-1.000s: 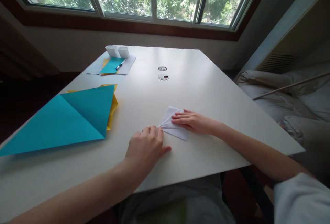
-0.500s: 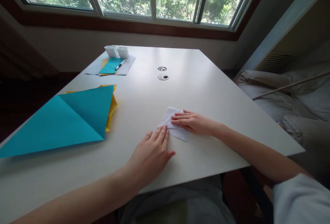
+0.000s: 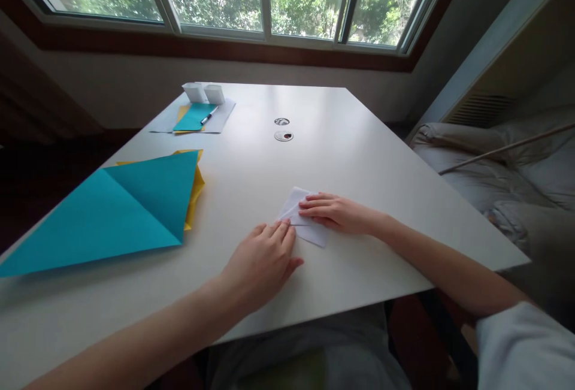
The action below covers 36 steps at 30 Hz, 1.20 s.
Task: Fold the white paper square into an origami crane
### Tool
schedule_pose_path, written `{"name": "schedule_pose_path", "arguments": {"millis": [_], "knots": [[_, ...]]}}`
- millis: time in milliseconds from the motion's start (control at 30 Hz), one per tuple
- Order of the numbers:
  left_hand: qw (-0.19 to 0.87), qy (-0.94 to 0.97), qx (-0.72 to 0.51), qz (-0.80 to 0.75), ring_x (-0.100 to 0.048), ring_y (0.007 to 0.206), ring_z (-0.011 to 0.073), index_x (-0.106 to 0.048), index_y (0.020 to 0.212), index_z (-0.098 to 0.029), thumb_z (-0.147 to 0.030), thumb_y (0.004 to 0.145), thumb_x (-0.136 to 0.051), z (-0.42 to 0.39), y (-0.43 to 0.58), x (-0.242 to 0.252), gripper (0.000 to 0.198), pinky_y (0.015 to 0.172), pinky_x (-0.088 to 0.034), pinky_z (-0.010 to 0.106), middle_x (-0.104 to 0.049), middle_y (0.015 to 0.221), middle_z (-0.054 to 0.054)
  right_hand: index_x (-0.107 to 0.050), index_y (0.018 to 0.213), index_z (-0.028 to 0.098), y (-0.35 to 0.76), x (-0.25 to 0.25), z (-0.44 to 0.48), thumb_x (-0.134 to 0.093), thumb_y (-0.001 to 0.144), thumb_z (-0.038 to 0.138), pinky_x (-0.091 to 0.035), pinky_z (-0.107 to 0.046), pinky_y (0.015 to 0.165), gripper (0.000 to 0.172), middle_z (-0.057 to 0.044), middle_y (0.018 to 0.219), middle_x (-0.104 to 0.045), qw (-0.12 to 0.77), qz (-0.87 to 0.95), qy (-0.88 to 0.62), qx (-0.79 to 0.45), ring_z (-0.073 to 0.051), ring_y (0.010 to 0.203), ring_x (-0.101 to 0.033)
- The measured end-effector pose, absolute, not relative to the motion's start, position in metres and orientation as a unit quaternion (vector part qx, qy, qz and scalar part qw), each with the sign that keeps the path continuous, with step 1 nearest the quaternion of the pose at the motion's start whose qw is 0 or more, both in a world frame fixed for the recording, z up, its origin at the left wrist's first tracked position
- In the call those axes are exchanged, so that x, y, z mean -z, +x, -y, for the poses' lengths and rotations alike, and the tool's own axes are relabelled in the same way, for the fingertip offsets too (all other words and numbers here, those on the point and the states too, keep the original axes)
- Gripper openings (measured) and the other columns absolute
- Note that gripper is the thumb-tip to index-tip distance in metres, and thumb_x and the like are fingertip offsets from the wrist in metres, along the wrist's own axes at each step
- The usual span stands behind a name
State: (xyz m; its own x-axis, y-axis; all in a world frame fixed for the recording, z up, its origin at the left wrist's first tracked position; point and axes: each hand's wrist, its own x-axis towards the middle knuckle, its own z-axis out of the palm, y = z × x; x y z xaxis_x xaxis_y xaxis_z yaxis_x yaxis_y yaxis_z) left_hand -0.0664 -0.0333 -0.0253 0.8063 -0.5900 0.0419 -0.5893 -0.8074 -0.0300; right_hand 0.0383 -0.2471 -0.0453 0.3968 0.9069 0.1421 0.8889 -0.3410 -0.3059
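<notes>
A small folded piece of white paper (image 3: 313,234) lies flat on the white table (image 3: 359,156). Across its right part rests my right hand (image 3: 336,213), fingers stretched out and flat on the paper. My left hand (image 3: 265,258) touches the paper's left edge with its fingertips, fingers extended and thumb apart. Parts of the paper are hidden under both hands. Left of them lies a large creased sheet of blue paper (image 3: 139,210), on top of folded yellow paper (image 3: 194,204).
At the far left are two small white paper boxes (image 3: 214,94), a smaller blue sheet (image 3: 194,117), a pen (image 3: 209,115) and white sheets (image 3: 225,115). Two round table inserts (image 3: 283,136) sit near the middle. A cushioned seat (image 3: 476,156) stands beyond the right edge.
The camera view has shifted very slightly. Both hands stay on the white paper, the left hand barely moved to the left.
</notes>
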Motion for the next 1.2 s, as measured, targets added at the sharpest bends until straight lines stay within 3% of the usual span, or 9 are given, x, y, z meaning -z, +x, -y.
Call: {"name": "schedule_pose_path", "arguments": {"millis": [200,333,500,733,833,933,1067,1133,1200], "knots": [[-0.075,-0.949,0.041,-0.303,-0.061,0.084,0.0209,-0.058,0.1,-0.017,-0.032,0.091,-0.035,0.02,-0.041,0.022,0.028,0.079,-0.043,0.039,-0.067,0.091,0.008,-0.053,0.12,0.02,0.046,0.042,0.254,-0.053,0.083,0.036,-0.039,-0.041,0.094,0.04,-0.009,0.119,-0.056,0.167,0.436,-0.884,0.02,-0.023,0.108,-0.05],[-0.118,-0.952,0.086,-0.268,-0.057,0.083,0.02,-0.061,0.09,-0.019,-0.032,0.088,-0.043,0.012,-0.023,0.027,0.022,0.074,-0.043,0.034,-0.066,0.087,0.004,-0.052,0.12,0.019,0.042,0.04,0.252,-0.055,0.081,0.038,-0.04,-0.042,0.091,0.044,-0.011,0.115,-0.056,0.178,0.391,-0.903,-0.002,-0.025,0.104,-0.05],[-0.105,-0.972,0.092,-0.189,-0.052,0.093,0.0248,-0.062,0.101,-0.019,-0.041,0.081,-0.053,0.007,-0.015,0.034,0.031,0.077,-0.044,0.037,-0.062,0.097,0.008,-0.049,0.123,0.017,0.037,0.034,0.248,-0.062,0.074,0.04,-0.041,-0.039,0.086,0.056,-0.011,0.104,-0.057,0.225,0.317,-0.919,-0.069,-0.025,0.101,-0.048],[-0.165,-0.97,0.061,-0.167,-0.047,0.101,0.0269,-0.062,0.105,-0.021,-0.04,0.078,-0.054,0.004,-0.007,0.044,0.034,0.084,-0.041,0.042,-0.058,0.105,0.008,-0.058,0.095,0.017,0.038,0.031,0.244,-0.067,0.063,0.029,-0.04,-0.024,0.059,0.035,-0.002,0.081,-0.055,0.317,0.256,-0.903,-0.137,-0.015,0.073,-0.051],[-0.2,-0.96,0.051,-0.187,-0.05,0.098,0.0251,-0.065,0.091,-0.021,-0.035,0.076,-0.057,0.004,-0.005,0.043,0.022,0.082,-0.042,0.039,-0.061,0.101,0.006,-0.053,0.091,0.018,0.037,0.034,0.244,-0.068,0.06,0.026,-0.04,-0.022,0.057,0.035,-0.001,0.083,-0.055,0.362,0.237,-0.891,-0.139,-0.013,0.072,-0.051],[-0.25,-0.946,0.033,-0.206,-0.056,0.08,0.0175,-0.062,0.075,-0.019,-0.027,0.075,-0.058,0.006,-0.005,0.038,0.009,0.07,-0.045,0.028,-0.064,0.083,0.001,-0.048,0.089,0.019,0.036,0.034,0.244,-0.065,0.063,0.024,-0.039,-0.021,0.054,0.032,0.002,0.077,-0.055,0.412,0.247,-0.864,-0.151,-0.011,0.067,-0.051],[-0.306,-0.913,0.149,-0.225,-0.057,0.062,0.0098,-0.058,0.079,-0.019,-0.022,0.081,-0.052,0.004,-0.01,0.027,0.006,0.058,-0.043,0.019,-0.063,0.07,-0.003,-0.052,0.084,0.019,0.033,0.026,0.244,-0.059,0.073,0.021,-0.039,-0.023,0.059,0.013,0.001,0.075,-0.057,0.406,0.335,-0.85,-0.001,-0.01,0.066,-0.05],[-0.26,-0.887,0.265,-0.275,-0.059,0.069,0.0108,-0.057,0.085,-0.019,-0.02,0.082,-0.052,0.002,-0.014,0.022,0.006,0.062,-0.044,0.02,-0.065,0.077,-0.001,-0.054,0.08,0.019,0.032,0.022,0.245,-0.055,0.076,0.017,-0.039,-0.025,0.065,0.004,-0.001,0.077,-0.058,0.366,0.395,-0.831,0.14,-0.012,0.069,-0.051],[-0.162,-0.857,0.348,-0.344,-0.06,0.076,0.013,-0.057,0.089,-0.02,-0.017,0.082,-0.053,0.0,-0.017,0.019,0.008,0.067,-0.045,0.023,-0.067,0.085,0.001,-0.055,0.077,0.019,0.033,0.021,0.247,-0.051,0.078,0.012,-0.038,-0.028,0.07,0.008,-0.002,0.077,-0.059,0.294,0.447,-0.806,0.253,-0.013,0.073,-0.051]]}}
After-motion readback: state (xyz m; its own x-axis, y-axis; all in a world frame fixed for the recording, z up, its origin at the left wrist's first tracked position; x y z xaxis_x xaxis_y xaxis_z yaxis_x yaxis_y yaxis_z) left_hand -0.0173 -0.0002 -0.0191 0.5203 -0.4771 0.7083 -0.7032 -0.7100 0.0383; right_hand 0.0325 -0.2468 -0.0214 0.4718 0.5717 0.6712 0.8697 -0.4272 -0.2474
